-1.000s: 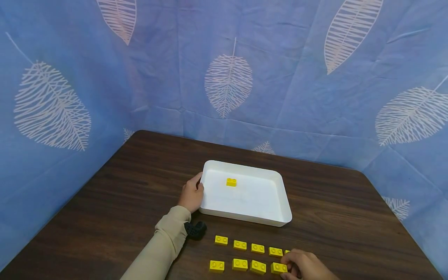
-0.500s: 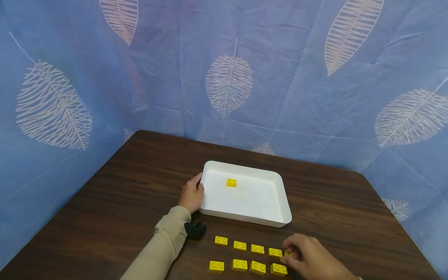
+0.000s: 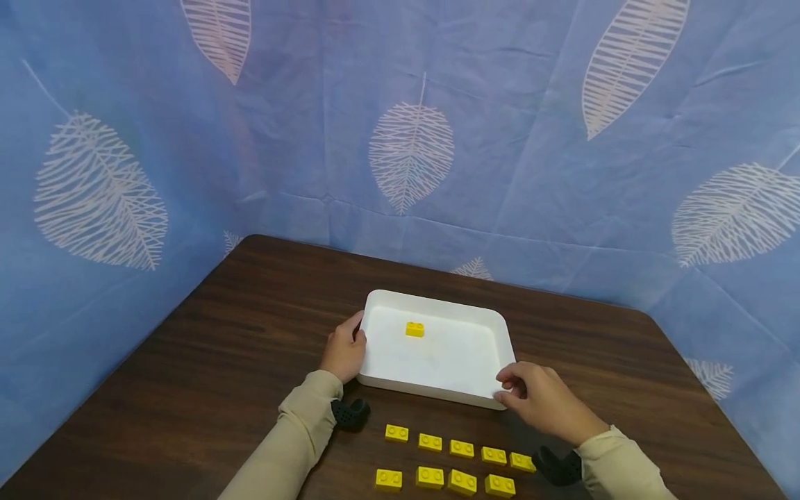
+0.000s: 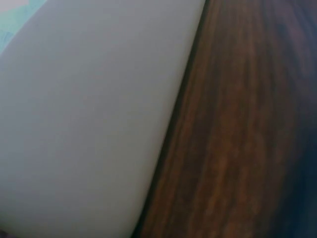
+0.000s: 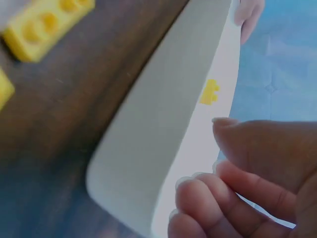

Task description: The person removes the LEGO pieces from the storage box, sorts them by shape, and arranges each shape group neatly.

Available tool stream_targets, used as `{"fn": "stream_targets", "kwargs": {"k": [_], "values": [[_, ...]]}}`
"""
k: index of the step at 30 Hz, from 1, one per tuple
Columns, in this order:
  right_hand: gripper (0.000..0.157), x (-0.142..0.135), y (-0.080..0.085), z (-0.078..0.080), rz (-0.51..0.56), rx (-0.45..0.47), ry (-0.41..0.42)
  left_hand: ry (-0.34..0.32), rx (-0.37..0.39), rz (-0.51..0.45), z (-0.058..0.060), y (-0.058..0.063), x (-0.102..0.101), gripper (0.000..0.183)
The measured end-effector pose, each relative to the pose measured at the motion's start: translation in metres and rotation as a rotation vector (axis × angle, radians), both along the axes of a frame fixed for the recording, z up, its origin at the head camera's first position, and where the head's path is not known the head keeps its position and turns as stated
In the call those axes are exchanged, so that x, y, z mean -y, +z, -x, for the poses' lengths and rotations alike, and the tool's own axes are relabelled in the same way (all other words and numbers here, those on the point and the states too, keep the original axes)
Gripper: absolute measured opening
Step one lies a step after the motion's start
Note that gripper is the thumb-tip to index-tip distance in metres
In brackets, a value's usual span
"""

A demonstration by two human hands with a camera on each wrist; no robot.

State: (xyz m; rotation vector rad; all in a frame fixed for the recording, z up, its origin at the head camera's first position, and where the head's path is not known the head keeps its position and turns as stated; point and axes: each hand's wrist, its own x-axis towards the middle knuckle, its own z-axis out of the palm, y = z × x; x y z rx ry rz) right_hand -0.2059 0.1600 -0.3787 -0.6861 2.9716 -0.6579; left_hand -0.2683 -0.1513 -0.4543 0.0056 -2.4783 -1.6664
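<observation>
A shallow white tray rests on the dark wooden table, with one yellow toy building brick inside. My left hand holds the tray's left side; in the left wrist view only the tray's pale outer wall shows, the fingers being out of sight. At the right front corner is my right hand. Its fingers are loosely bent, with a gap between them and the thumb, and nothing lies in that gap. Several yellow bricks lie in two rows in front of the tray.
The brown table extends around the tray on every side. Blue cloth with white leaf prints hangs behind and beside it. A black wrist device sits at my left cuff, another at the right.
My right hand has moved from the right end of the brick rows up to the tray's right front corner. The row's last brick is uncovered. My left hand stays at the tray.
</observation>
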Motion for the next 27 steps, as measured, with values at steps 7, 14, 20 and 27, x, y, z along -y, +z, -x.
{"fn": "stream_targets", "kwargs": {"k": [7,14,20,27], "values": [[0.021,0.021,0.007,0.034,-0.009,-0.031,0.007,0.0,0.002,-0.02,-0.002,0.001,0.0,0.044],[0.021,0.04,0.009,0.07,-0.028,-0.03,-0.001,0.001,0.006,-0.009,-0.001,0.002,0.0,0.044],[0.024,0.054,0.008,0.094,-0.043,0.014,-0.035,0.003,-0.027,0.007,-0.001,0.003,0.0,0.043],[0.024,0.075,0.0,0.11,-0.06,0.057,-0.065,-0.004,-0.032,0.004,-0.001,0.003,0.0,0.043]]}}
